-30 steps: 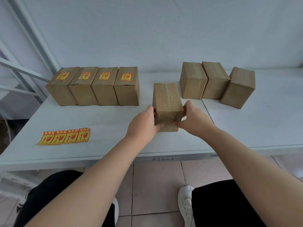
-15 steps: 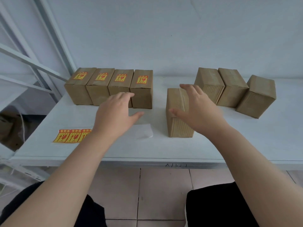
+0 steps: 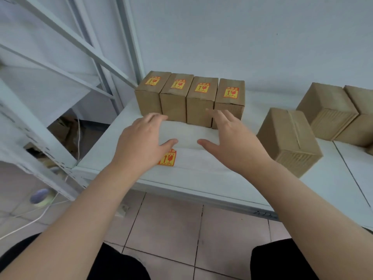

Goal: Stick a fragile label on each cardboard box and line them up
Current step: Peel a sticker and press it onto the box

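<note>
Several labelled cardboard boxes (image 3: 198, 100) stand side by side in a row at the back left of the white table (image 3: 201, 176), each with a yellow and red fragile label on top. An unlabelled box (image 3: 288, 138) lies alone to the right of my hands. Two more plain boxes (image 3: 331, 110) sit at the far right. My left hand (image 3: 145, 142) hovers open over the strip of fragile labels (image 3: 167, 157), hiding most of it. My right hand (image 3: 232, 138) is open above the table, just in front of the row.
A white metal shelving frame (image 3: 66, 57) with slanted bars rises at the left. A roll of tape (image 3: 40, 196) and a white cable lie on a lower level. Tiled floor shows beneath the table's front edge.
Both hands have let go of the unlabelled box and moved left. My left hand now covers the label strip. The view has swung left.
</note>
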